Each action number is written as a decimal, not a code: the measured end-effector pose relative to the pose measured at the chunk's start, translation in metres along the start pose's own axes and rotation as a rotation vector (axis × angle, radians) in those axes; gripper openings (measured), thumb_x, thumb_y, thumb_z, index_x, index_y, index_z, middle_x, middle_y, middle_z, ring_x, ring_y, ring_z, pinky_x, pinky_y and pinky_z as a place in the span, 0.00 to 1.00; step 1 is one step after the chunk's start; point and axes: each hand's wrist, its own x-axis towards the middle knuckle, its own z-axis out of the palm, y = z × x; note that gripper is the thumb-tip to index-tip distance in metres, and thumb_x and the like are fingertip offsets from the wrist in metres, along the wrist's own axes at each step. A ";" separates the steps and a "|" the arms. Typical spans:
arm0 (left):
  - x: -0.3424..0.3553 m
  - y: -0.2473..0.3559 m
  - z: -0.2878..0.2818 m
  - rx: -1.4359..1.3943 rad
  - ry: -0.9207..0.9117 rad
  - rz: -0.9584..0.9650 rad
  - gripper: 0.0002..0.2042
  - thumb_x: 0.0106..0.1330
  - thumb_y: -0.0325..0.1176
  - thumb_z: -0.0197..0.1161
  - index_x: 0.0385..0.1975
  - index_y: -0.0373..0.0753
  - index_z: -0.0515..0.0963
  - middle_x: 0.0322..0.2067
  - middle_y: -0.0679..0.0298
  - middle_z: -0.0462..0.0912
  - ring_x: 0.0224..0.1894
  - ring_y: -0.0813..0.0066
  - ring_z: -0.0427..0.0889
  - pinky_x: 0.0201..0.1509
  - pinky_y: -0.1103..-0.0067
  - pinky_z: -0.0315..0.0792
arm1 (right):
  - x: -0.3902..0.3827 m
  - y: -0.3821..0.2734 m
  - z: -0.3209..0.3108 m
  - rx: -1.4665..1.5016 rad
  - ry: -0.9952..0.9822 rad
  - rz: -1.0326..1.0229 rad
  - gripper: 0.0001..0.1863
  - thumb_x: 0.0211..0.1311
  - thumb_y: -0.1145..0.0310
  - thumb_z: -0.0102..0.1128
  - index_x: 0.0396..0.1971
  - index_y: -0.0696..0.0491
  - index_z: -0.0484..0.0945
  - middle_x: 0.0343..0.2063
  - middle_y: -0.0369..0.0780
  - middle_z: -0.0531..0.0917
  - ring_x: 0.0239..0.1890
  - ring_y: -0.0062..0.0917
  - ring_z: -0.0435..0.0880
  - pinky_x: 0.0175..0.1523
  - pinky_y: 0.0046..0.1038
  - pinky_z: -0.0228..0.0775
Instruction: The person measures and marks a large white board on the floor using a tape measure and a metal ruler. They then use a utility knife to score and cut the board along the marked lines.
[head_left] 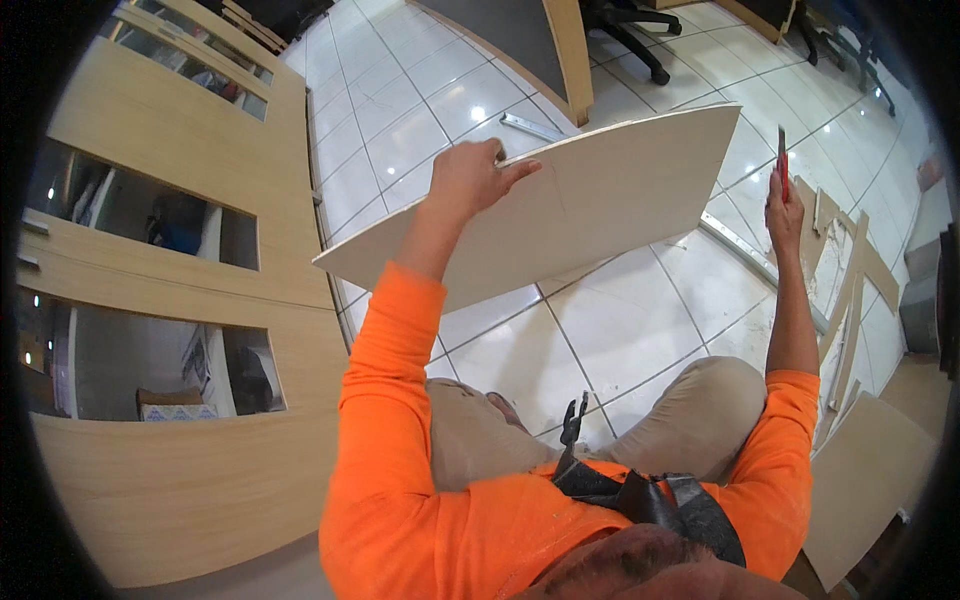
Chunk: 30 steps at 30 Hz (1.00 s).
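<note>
My left hand [472,182] grips the upper edge of a large off-white flat board [600,195], which looks like plasterboard, with the thumb on its near face and the fingers behind it. The board stands tilted on its long side above the tiled floor, in front of my knees. Off to the right and away from the board, my right hand [784,215] is closed round a red utility knife [783,168], its blade pointing up and away from me. Past the board's right end lies a long metal straightedge [738,243], partly hidden behind the board.
Wooden cabinets [180,350] with glass panes line the left side. Another metal strip [530,127] lies beyond the board, near a desk panel [568,60] and a wheeled chair base [635,45]. Board offcuts [855,265] and a larger sheet [868,480] lie at right.
</note>
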 end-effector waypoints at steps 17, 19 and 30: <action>0.057 -0.007 0.024 -0.208 -0.173 0.095 0.21 0.64 0.49 0.70 0.46 0.37 0.86 0.46 0.51 0.88 0.52 0.53 0.85 0.57 0.65 0.78 | -0.161 -0.217 0.225 -0.234 -0.346 -0.236 0.20 0.76 0.58 0.49 0.53 0.59 0.76 0.34 0.59 0.84 0.39 0.58 0.83 0.46 0.52 0.73; 0.058 -0.008 0.024 -0.228 -0.180 0.110 0.20 0.64 0.49 0.70 0.45 0.37 0.86 0.45 0.51 0.88 0.52 0.53 0.85 0.57 0.65 0.78 | -0.175 -0.222 0.237 -0.218 -0.264 -0.286 0.20 0.76 0.59 0.49 0.55 0.59 0.75 0.33 0.59 0.84 0.39 0.59 0.83 0.46 0.52 0.72; 0.053 -0.011 0.025 -0.273 -0.107 0.101 0.18 0.66 0.47 0.69 0.47 0.40 0.85 0.45 0.53 0.88 0.52 0.54 0.86 0.56 0.64 0.78 | -0.185 -0.227 0.253 -0.282 -0.198 -0.242 0.20 0.77 0.60 0.49 0.57 0.58 0.75 0.32 0.58 0.84 0.38 0.56 0.83 0.45 0.48 0.73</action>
